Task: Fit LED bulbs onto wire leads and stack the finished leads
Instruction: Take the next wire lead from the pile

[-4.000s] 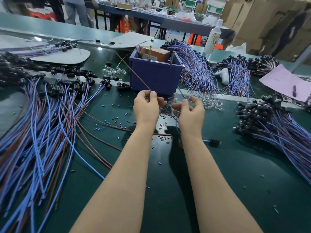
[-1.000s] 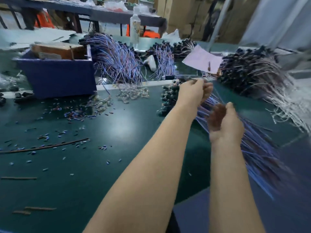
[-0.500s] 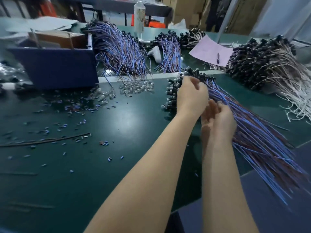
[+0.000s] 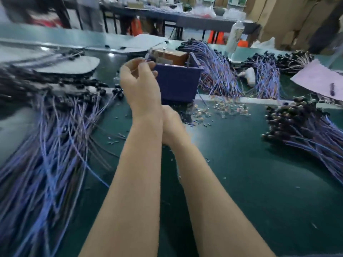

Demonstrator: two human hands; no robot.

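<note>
My left hand [image 4: 139,84] is raised in front of the purple box [image 4: 178,84], fingers curled, thumb and forefinger pinching a small pale piece [image 4: 146,61] too blurred to name. My right hand [image 4: 172,125] sits lower, just above the green mat, its fingers hidden behind my left wrist. Loose blue and brown wire leads [image 4: 55,145] with black ends spread over the left of the mat. A stack of finished leads [image 4: 306,130] lies at the right. Clear LED bulbs [image 4: 228,108] are scattered by the box.
More lead bundles [image 4: 217,71] lie behind the box, another bundle [image 4: 267,76] further right. A white bottle [image 4: 235,38] and a pink paper sheet [image 4: 319,78] are at the back right. Small wire offcuts [image 4: 115,140] dot the mat.
Both hands have left the finished stack at the right and come back to the middle. My left hand rose in front of the box. The view swung left.
</note>
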